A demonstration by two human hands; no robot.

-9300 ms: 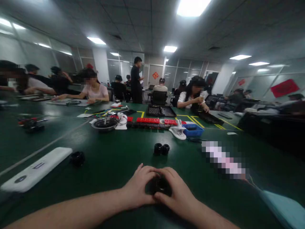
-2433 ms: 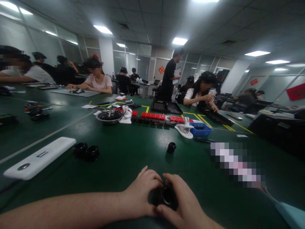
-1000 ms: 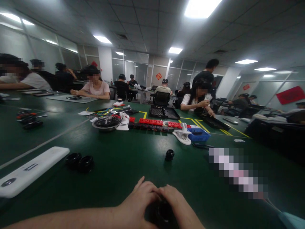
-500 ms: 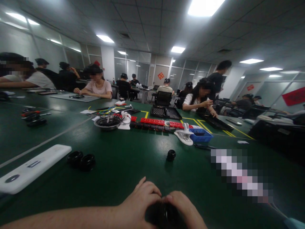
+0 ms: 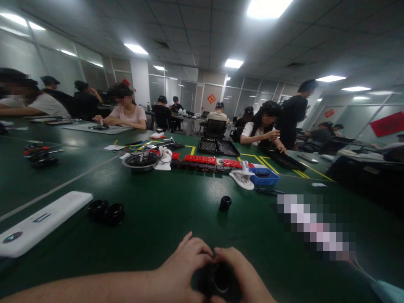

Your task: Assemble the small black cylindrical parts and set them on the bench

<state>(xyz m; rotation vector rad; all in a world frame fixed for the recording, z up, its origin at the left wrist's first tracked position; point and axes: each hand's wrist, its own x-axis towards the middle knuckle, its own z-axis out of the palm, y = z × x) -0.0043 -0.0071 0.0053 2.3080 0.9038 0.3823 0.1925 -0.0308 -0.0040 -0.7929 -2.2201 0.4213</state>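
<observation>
At the near edge of the view, a black round part (image 5: pixel 220 281) with a glossy circular rim sits between my two hands. My left hand (image 5: pixel 188 265) curls around its left side, fingers bent over the top. From the right, my right hand (image 5: pixel 240 269) wraps it, its fingertips near those of the left hand. The lower side of the part is hidden in shadow and by the hands. Ahead lies a single glossy black ring-shaped piece (image 5: pixel 225 203). Two similar black ring-shaped pieces (image 5: pixel 106 211) rest together to the left.
A long white device (image 5: pixel 47 221) lies at left. Farther out are a round metal tray (image 5: pixel 139 167), red strips (image 5: pixel 200 159), a white clip (image 5: pixel 243 176) and a blue bin (image 5: pixel 264 179). A pixelated item (image 5: pixel 315 227) is at right. Several people sit around the green table (image 5: pixel 158 210).
The black part has tilted in my hands, so its round opening shows more. My right-hand fingers have shifted slightly on it. A standing person in the background has moved right.
</observation>
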